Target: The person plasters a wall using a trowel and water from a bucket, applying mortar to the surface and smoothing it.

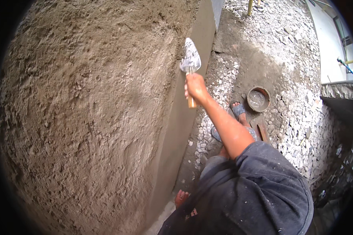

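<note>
My right hand (195,87) is closed round the wooden handle of a pointed trowel (190,58), whose blade is smeared with grey mortar. The blade points away from me, over the edge where the rough plastered wall (94,105) meets a smoother grey face (171,137). Whether it touches the wall I cannot tell. My left hand (180,198) is low beside the foot of the wall; only some fingers show past my dark shirt, and what they do is hidden.
A round tub (258,99) with wet grey mix stands by my sandalled feet (237,109). Beside them lies a flat float with a wooden handle (262,132). Pale crushed stone (298,133) covers the ground to the right. A white structure (327,43) with a blue hose (351,70) stands far right.
</note>
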`<action>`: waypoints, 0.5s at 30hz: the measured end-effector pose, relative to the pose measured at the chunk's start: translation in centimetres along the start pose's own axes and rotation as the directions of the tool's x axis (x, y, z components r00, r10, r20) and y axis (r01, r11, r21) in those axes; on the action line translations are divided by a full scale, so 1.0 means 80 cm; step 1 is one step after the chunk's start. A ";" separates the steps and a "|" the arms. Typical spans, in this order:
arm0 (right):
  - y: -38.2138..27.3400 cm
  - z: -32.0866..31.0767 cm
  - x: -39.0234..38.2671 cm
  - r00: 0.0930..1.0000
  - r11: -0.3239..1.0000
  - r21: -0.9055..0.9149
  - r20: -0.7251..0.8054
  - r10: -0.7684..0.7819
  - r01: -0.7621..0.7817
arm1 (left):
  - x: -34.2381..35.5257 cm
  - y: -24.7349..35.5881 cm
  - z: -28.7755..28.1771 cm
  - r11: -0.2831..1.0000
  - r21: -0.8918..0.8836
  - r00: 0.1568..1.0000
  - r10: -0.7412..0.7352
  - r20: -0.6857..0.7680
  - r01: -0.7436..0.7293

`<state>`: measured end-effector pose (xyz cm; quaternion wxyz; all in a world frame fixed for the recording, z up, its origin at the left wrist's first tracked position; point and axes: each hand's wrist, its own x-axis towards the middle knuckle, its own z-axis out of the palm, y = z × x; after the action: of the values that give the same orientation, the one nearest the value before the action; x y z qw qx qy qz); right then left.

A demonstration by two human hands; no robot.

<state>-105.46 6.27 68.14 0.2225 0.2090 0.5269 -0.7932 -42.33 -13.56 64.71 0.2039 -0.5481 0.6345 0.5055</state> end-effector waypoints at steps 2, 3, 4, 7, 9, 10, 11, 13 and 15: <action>0.016 0.022 -0.033 0.998 0.999 -0.015 0.047 0.036 -0.035 | 0.011 -0.022 -0.010 0.998 0.065 1.000 -0.002 0.015 0.001; 0.017 0.037 -0.046 0.993 0.998 -0.009 0.094 0.068 -0.067 | 0.018 -0.054 -0.021 0.994 -0.043 0.995 -0.100 -0.015 0.100; 0.019 0.040 -0.044 0.991 0.998 -0.011 0.114 0.069 -0.068 | 0.023 -0.074 -0.025 0.970 -0.149 0.980 -0.198 -0.019 0.193; 0.012 -0.001 0.000 0.998 0.998 0.017 -0.041 -0.054 0.055 | 0.013 -0.041 -0.007 0.990 -0.133 0.995 0.022 -0.102 -0.036; 0.014 -0.001 0.001 0.997 0.998 0.010 -0.048 -0.057 0.058 | 0.006 -0.034 -0.011 0.997 -0.066 0.992 0.035 -0.117 -0.043; 0.014 0.001 -0.001 0.997 0.998 -0.002 -0.045 -0.062 0.062 | 0.005 -0.034 -0.013 0.999 -0.009 0.989 0.049 -0.137 -0.050; 0.020 0.001 -0.008 0.996 0.997 -0.043 -0.050 -0.073 0.071 | 0.012 -0.034 -0.018 0.999 -0.005 0.990 0.049 -0.130 -0.050; 0.033 0.032 -0.038 0.999 0.996 -0.074 0.016 -0.048 0.049 | 0.024 -0.083 -0.042 0.999 -0.036 0.998 -0.017 -0.060 0.015; 0.034 0.034 -0.055 0.997 0.997 -0.081 0.072 0.010 -0.005 | 0.031 -0.102 -0.042 0.998 0.056 1.000 0.001 0.010 -0.001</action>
<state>-100.56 3.39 69.60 0.2527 0.1728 0.5494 -0.7775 -34.75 -16.80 60.65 0.2219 -0.5394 0.6475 0.4904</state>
